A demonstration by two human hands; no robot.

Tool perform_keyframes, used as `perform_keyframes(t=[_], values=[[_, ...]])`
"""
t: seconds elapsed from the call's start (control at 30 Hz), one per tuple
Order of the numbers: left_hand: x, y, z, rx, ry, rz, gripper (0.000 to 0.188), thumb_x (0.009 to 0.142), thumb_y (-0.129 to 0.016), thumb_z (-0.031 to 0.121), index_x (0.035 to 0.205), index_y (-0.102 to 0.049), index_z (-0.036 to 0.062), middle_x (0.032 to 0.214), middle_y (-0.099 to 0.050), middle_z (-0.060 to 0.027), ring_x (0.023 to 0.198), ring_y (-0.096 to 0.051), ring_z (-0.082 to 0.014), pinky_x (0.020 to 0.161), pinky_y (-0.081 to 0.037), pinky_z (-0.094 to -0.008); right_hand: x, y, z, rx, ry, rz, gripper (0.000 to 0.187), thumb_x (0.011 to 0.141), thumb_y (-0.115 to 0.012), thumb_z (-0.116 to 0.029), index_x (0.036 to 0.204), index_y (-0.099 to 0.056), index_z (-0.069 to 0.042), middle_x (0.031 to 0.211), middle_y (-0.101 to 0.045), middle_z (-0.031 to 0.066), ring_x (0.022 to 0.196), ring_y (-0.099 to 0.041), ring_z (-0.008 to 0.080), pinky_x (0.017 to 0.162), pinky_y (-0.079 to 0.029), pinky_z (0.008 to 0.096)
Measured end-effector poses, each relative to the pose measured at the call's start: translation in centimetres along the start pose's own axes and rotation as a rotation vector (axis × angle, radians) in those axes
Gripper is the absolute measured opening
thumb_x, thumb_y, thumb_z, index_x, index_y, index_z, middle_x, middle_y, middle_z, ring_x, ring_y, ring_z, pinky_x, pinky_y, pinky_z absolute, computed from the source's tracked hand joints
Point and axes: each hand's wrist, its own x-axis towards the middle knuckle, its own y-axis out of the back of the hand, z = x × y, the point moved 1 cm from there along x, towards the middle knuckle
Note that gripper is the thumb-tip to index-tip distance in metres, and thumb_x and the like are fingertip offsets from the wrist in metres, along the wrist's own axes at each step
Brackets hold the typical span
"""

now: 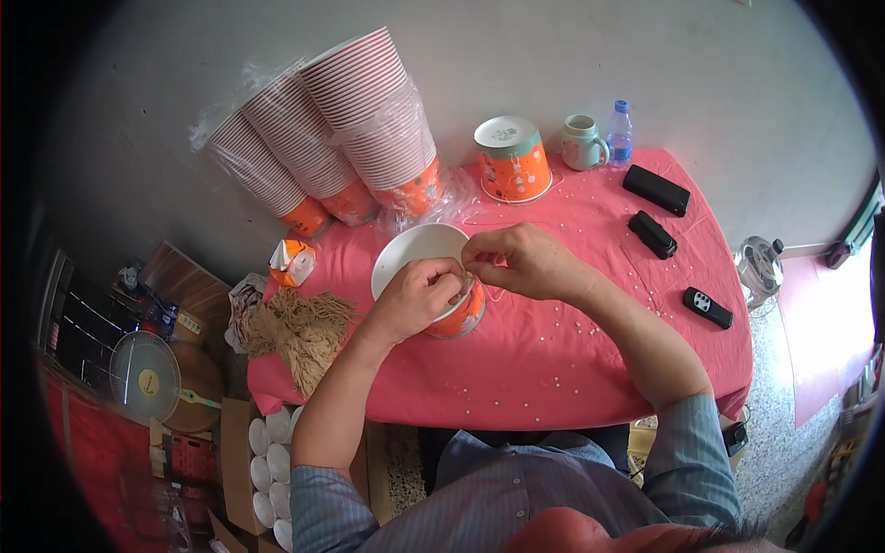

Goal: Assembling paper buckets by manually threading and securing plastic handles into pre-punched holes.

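Observation:
A white-lined paper bucket (419, 244) with an orange printed outside stands open side up in front of me. My left hand (417, 297) reaches over its near rim, fingers curled and closed. On the bucket's right side my right hand (527, 261) is closed in a pinch, its fingertips almost meeting those of the left. Whatever lies between the fingertips is too small to make out. A thin pale strand hangs just below the right hand. To the left, a bundle of tan cords (309, 336) drapes over the table edge.
Tall nested stacks of paper buckets (369, 106) in clear plastic lean at the back left. Behind stand an upturned bucket (513, 166), a mug (581, 147) and a water bottle (620, 134). Black devices (656, 190) and small white beads lie rightward on the pink tablecloth (516, 378).

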Motion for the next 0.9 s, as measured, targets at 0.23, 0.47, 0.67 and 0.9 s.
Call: perform_keyframes(t=[0.23, 0.47, 0.67, 0.9], values=[[0.1, 0.0, 0.0, -0.016, -0.028, -0.010, 0.024, 0.102, -0.058, 0.016, 0.095, -0.071, -0.0032, 0.082, -0.070, -0.0073, 0.080, -0.064, -0.0145, 0.075, -0.052, -0.0333, -0.1, -0.1, 0.0, 0.082, -0.073, 0.008, 0.015, 0.099, -0.076, -0.009, 0.112, -0.075, -0.002, 0.095, -0.081, 0.0108, 0.087, -0.080, 0.0227, 0.081, -0.063, 0.0368], [0.0, 0.0, 0.3, -0.060, -0.018, 0.022, 0.024, 0.105, -0.059, 0.015, 0.097, -0.072, -0.0040, 0.085, -0.071, -0.0056, 0.081, -0.064, -0.0124, 0.077, -0.052, -0.0306, 0.0, 0.2, 0.1, 0.160, -0.106, -0.022, 0.017, 0.097, -0.076, -0.008, 0.112, -0.076, 0.000, 0.094, -0.080, 0.0106, 0.085, -0.077, 0.0192, 0.081, -0.062, 0.0345], [-0.3, -0.8, 0.6, -0.055, -0.067, 0.208, 0.022, 0.107, -0.062, 0.012, 0.104, -0.076, -0.0052, 0.088, -0.075, -0.0065, 0.084, -0.069, -0.0106, 0.079, -0.055, -0.0282, 0.0, 0.3, -0.2, 0.183, -0.181, -0.025, 0.015, 0.097, -0.076, -0.007, 0.109, -0.077, 0.001, 0.094, -0.080, 0.0099, 0.086, -0.076, 0.0157, 0.081, -0.061, 0.0343], [0.0, -0.8, -0.7, -0.196, -0.026, 0.324, 0.018, 0.108, -0.066, 0.011, 0.108, -0.078, -0.0027, 0.094, -0.079, -0.0038, 0.083, -0.070, -0.0085, 0.078, -0.056, -0.0260, 0.2, 0.0, 0.1, 0.261, -0.252, 0.009, 0.013, 0.097, -0.075, -0.003, 0.108, -0.077, 0.002, 0.093, -0.080, 0.0098, 0.086, -0.076, 0.0143, 0.081, -0.062, 0.0325]])
